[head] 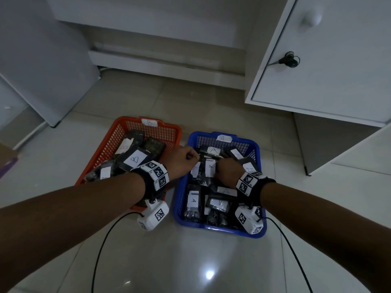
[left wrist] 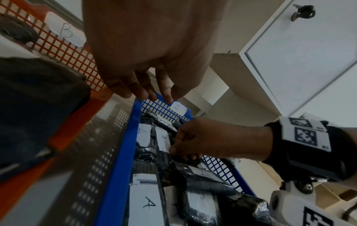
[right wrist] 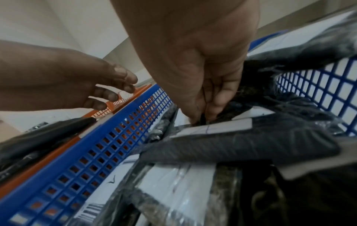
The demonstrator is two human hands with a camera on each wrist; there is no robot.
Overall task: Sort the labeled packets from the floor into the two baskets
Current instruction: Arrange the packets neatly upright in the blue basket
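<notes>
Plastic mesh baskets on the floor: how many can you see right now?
2. The orange plastic mesh basket tagged B sits on the left; the blue plastic mesh basket tagged A sits beside it on the right. Both hold black packets. None other shows.

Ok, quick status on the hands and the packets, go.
Left hand empty over blue basket. Right hand pinching a packet inside it. Orange basket loaded. Nothing blocking.

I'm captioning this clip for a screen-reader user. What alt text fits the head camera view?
Seen from above, the right hand pinches a dark packet inside the blue basket tagged A, while the left hand, loosely curled and holding nothing, hovers at its edge. An orange basket tagged B sits beside it on the tiled floor, both filled with labeled packets.
</notes>
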